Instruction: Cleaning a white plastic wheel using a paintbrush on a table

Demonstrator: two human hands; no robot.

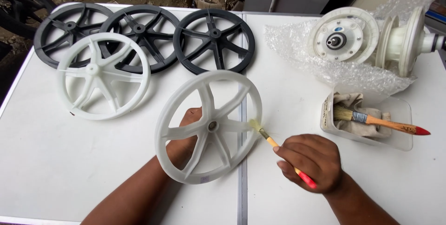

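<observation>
Five spoked plastic wheels occupy the white table [46, 169]; beyond the hands, three black wheels [139, 37] and one white wheel [103, 77] lie flat and overlapping, no brush on them; brushing seems, at a guess, to be under way on one wheel only; the held white wheel [208, 126] stands tilted, the left hand [183, 136] behind it, fingers through the spokes, closed on it; the right hand [310, 161] is closed on a small brush [267, 135], bristles touching a spoke near the rim; right of that hand, a tray [404, 113] holds a larger brush [378, 122] and a cloth; bare tabletop lies left of the left forearm, the table's near edge close below.
</observation>
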